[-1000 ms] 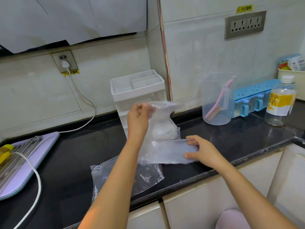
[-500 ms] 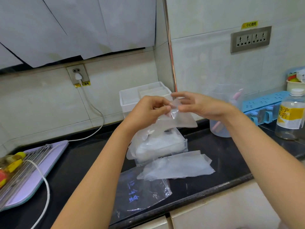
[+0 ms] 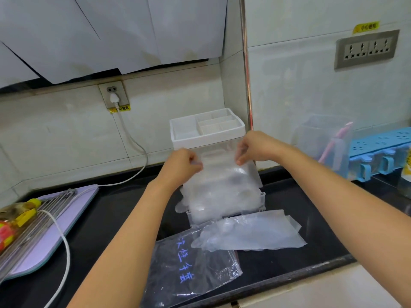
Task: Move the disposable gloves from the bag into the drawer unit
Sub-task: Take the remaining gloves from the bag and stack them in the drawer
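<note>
Head view: a thin film of disposable gloves (image 3: 222, 174) is being pinched along its upper edge by the left hand (image 3: 181, 167) and the right hand (image 3: 255, 148), each grip being clamped on the film between thumb and fingertips, above the pulled-out drawer (image 3: 262, 198) of the drawer unit (image 3: 206, 132). More gloves are lying heaped in that drawer, and a further stack (image 3: 249, 235) is resting on the counter (image 3: 115, 218) just in front, partly over the bag (image 3: 191, 270). Slippage is being risked, since the slick film is being held only at its edge. The heap is overhanging the drawer's left side, so spilling or jamming on closing is judged possible. The drawer's interior is being veiled by film. How many gloves are being held, and whether the bag is holding any, cannot be told.
</note>
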A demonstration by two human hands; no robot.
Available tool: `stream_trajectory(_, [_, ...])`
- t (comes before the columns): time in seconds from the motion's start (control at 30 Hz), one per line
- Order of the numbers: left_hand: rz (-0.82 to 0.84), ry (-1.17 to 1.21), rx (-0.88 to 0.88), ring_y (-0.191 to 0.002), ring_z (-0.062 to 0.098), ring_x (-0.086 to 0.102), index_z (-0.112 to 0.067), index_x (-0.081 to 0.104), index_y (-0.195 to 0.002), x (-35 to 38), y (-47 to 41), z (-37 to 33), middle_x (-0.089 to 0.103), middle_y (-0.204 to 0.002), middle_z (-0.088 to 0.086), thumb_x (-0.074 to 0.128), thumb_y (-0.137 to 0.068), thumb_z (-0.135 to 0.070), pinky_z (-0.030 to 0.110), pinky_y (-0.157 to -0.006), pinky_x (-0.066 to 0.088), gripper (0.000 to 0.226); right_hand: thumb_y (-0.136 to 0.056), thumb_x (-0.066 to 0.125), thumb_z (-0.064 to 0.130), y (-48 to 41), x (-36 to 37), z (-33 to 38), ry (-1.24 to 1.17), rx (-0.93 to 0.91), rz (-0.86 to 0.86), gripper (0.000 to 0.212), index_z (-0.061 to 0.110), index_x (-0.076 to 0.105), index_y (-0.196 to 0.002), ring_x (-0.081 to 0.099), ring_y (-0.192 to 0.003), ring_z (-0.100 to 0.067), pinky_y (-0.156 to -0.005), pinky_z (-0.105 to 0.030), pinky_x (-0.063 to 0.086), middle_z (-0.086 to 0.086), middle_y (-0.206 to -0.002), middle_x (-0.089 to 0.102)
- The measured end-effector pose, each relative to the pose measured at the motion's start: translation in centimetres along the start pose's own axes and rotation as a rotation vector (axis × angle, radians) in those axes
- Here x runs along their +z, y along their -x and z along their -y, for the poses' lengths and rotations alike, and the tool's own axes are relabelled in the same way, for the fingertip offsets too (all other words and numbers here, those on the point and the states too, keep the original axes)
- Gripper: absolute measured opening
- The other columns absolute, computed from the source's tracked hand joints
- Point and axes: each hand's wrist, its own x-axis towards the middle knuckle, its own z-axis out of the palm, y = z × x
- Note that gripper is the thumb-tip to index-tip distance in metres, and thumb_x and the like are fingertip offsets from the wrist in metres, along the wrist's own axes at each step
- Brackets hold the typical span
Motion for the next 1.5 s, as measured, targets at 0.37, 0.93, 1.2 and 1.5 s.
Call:
stream_trajectory(0.37, [-0.285, -0.191, 0.415, -0.084, 0.030, 0.065, -0.001, 0.073, -0.083, 3.3, 2.7, -0.6, 0.071, -0.086, 0.012, 0.068, -0.085, -0.009, 0.040, -0.074, 0.055, 0.010, -0.083, 0.063, -0.002, 1.5, 2.6, -3.9, -0.151, -0.168, -0.448, 0.016, 0.013, 0.068, -0.083, 0.063, -0.079, -0.011, -0.074, -0.010, 0.045, -0.002, -0.087, 0.069])
stream_trajectory(0.93, [0.353, -0.210, -0.058, -0.056, 0.018, 0.025, -0.013, 0.031, -0.054, 10.2, -0.5, 2.5, 0.030, -0.058, 0.006, 0.057, -0.084, -0.006, 0.024, -0.050, 0.022, 0.040, -0.092, 0.045, 0.002, 0.4, 6.5, -2.1, -0.317, 0.022, -0.189, 0.031, 0.013, 0.071, -0.103, 0.062, -0.101, -0.014, -0.089, -0.023, 0.046, 0.000, -0.107, 0.069])
stream_trajectory(1.2, [0.423, -0.065, -0.207, -0.053, 0.016, 0.036, -0.010, 0.043, -0.062, 9.8, -0.7, 1.7, 0.042, -0.059, 0.001, 0.052, -0.095, -0.036, 0.026, -0.051, 0.030, 0.043, -0.095, 0.044, 0.011, -2.8, 11.5, -1.2, 0.152, 0.155, 0.408, 0.034, 0.007, 0.058, -0.126, 0.057, -0.106, -0.026, -0.088, -0.032, 0.045, -0.010, -0.123, 0.061])
stream_trajectory(1.5, [0.506, -0.066, -0.199, -0.087, 0.020, 0.048, -0.002, 0.058, -0.115, 11.2, -1.2, 1.2, 0.059, -0.104, 0.010, 0.044, -0.093, -0.004, 0.024, -0.061, 0.040, 0.027, -0.095, 0.036, 0.002, -2.6, 11.9, -1.8, 0.207, 0.112, 0.513, 0.052, 0.019, 0.042, -0.143, 0.053, -0.103, -0.019, -0.082, -0.021, 0.042, -0.001, -0.135, 0.054])
